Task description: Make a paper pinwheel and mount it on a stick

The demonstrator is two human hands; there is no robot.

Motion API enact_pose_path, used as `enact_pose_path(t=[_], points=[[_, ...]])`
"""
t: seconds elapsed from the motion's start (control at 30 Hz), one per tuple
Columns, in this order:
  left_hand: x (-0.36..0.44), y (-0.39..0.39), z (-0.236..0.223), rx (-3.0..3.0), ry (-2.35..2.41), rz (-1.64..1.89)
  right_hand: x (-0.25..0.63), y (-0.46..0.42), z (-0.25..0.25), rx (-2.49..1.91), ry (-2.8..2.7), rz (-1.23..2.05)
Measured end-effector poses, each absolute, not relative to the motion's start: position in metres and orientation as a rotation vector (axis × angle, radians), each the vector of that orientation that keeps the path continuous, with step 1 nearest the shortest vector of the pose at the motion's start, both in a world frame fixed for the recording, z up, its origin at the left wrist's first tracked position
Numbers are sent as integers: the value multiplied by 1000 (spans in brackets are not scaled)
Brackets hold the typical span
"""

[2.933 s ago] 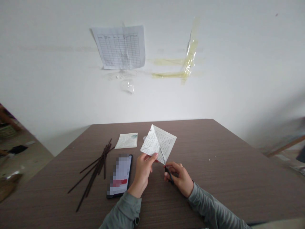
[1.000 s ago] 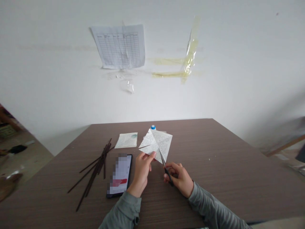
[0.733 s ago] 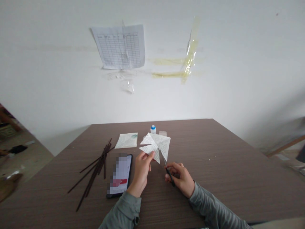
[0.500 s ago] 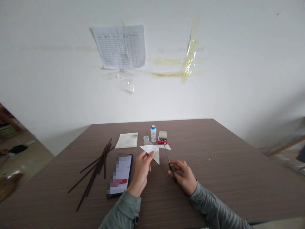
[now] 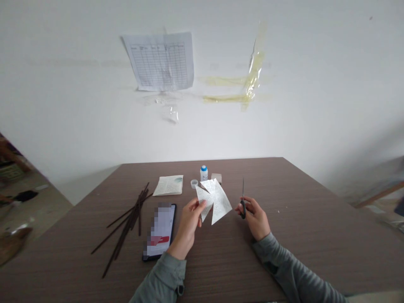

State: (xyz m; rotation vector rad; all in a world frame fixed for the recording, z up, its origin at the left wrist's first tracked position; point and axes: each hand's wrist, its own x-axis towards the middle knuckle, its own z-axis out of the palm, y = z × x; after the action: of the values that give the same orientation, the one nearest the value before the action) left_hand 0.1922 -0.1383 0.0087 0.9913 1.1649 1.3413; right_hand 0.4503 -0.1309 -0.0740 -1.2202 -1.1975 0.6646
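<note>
My left hand (image 5: 189, 223) pinches the left side of a printed sheet of paper (image 5: 220, 202), thumb on top. Two V-shaped notches cut into the paper, one at its upper left and one at its lower edge. To the right, my right hand (image 5: 255, 216) is closed round the dark handles of a pair of scissors (image 5: 243, 206). The blades point up toward the wall and are apart from the paper. Behind the sheet stand a white bottle with a blue cap (image 5: 204, 172) and a small box (image 5: 217, 176), both partly hidden by it.
A phone (image 5: 160, 235) lies left of my left hand. Farther left is a loose bundle of thin dark sticks (image 5: 134, 214). Folded printed paper (image 5: 168, 185) and a small clear cup (image 5: 194, 184) are at the back. The table (image 5: 315, 235) meets a white wall.
The paper has gone from a folded triangle with a strip behind it to a spread, notched sheet. My right hand has moved right with the scissors, away from the paper.
</note>
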Motion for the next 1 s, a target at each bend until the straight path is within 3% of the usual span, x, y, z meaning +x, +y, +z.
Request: enact_pose_path(t=[0.43,1.0], points=[[194,-137,4,1053,1148,1275,443,-114,-68,-1127,-1041,1004],[193,-142,4,1136,1155,1084,439,-125,-70,-1028,-768,812]])
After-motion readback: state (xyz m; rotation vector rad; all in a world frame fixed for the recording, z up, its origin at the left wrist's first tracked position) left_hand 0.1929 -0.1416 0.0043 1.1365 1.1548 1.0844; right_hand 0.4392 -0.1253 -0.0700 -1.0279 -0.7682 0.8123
